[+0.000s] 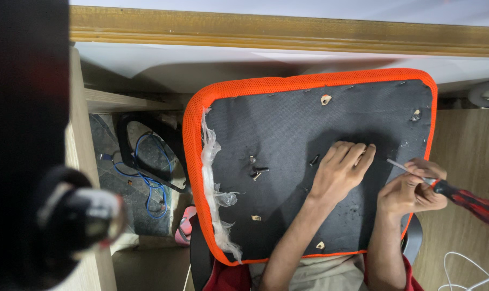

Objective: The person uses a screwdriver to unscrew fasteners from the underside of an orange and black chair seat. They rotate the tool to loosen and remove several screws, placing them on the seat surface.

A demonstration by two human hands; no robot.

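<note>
On the person's lap, seat pan (287,134) lies underside up, bolts (257,171) loose at its middle. Left hand (341,170) presses flat, fingers together, steadying it. Right hand (414,188) is clenched on screwdriver (460,196), tip on the pan.

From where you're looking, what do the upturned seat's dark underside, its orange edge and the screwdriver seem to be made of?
The dark underside looks like matte, felt-like fabric, scuffed and dusty. The orange edge looks like woven mesh cloth; its fine weave shows. The screwdriver seems to have a shiny metal shaft and a glossy red-and-black handle, probably plastic.
</note>
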